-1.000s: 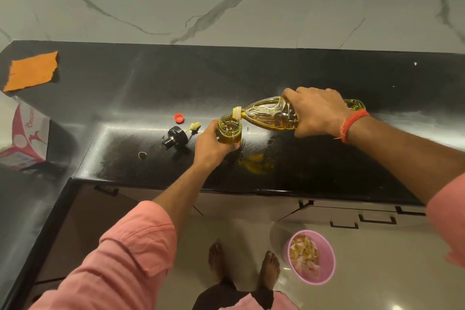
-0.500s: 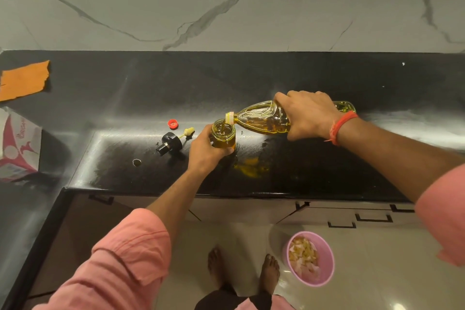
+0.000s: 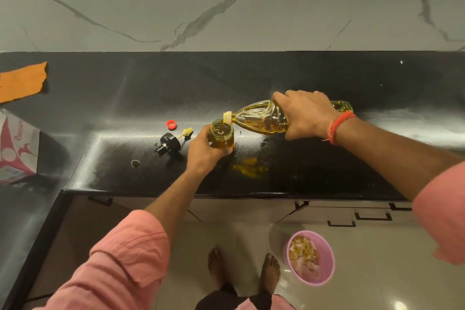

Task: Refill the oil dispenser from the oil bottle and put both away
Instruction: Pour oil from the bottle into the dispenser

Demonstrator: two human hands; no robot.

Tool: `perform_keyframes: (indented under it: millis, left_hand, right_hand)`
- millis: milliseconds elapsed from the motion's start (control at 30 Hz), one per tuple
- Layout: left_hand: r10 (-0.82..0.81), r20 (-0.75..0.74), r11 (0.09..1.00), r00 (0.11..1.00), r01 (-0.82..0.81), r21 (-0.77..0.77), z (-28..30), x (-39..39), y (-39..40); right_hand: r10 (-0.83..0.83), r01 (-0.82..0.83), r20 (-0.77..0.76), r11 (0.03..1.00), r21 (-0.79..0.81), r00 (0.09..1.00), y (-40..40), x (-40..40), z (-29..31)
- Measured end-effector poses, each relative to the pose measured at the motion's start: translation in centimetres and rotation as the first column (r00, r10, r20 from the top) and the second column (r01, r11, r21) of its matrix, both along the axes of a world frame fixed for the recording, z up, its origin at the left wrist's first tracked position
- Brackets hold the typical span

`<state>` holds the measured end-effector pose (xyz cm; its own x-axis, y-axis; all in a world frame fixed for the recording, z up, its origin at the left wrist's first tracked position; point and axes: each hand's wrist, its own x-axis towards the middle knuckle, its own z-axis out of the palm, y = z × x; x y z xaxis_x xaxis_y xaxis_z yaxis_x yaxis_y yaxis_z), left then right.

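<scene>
A: Where was the oil bottle [image 3: 261, 118] at that moment?

B: Lying almost level above the black bench [image 3: 302, 78], its pale neck at the nine o'clock end and its base at three o'clock. The right hand [image 3: 305, 114] was wrapped around the middle of it, fingers curled over the top, an orange band [image 3: 339, 126] on the wrist.

A: And the dispenser?

B: The oil dispenser [image 3: 222, 136], a small glass jar, stood upright on the bench with its mouth right under the bottle's neck. It looked nearly full of yellow oil. The left hand [image 3: 205, 151] gripped it from the six o'clock side, fingers curled round the glass.

A: Could you see oil running between them?

B: I couldn't tell; the neck and the jar's mouth were too close together.

A: What else lay on the bench?

B: At nine o'clock from the jar, a black pump top [image 3: 168, 145] on its side with a small yellowish piece [image 3: 187, 131] just beside it, and a red cap [image 3: 171, 124] beyond them. At four o'clock from the jar there was a yellow smear [image 3: 249, 168] on the bench. Far at nine o'clock sat a red and white carton [image 3: 17, 146], and an orange cloth [image 3: 22, 82] at ten o'clock.

A: And below?

B: Bare feet on the floor [image 3: 377, 272], with a pink bowl [image 3: 327, 267] of pale scraps at three o'clock from them.
</scene>
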<state>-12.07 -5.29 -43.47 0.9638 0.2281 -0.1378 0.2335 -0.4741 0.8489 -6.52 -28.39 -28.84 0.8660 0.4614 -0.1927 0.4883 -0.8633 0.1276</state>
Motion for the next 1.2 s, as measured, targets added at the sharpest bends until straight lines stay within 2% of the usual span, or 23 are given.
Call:
perform_keyframes:
  millis: [733,1033,1200]
  left_hand:
    - [0.004,-0.008,1.000,1.000,-0.004,0.014,0.1,0.0,-0.1]
    - [-0.002,-0.002,1.000,1.000,0.002,0.011,-0.3,0.1,0.2]
    - [-0.004,-0.002,1.000,1.000,0.004,0.000,-0.2,0.1,0.2]
  right_hand:
    - [0.005,-0.005,0.002,1.000,0.005,1.000,0.1,0.6,-1.1]
    - [-0.008,0.010,-0.026,0.997,0.077,1.000,0.1,0.7,-2.5]
    - [-0.043,0.055,-0.073,0.983,0.173,0.996,0.0,0.6,-3.3]
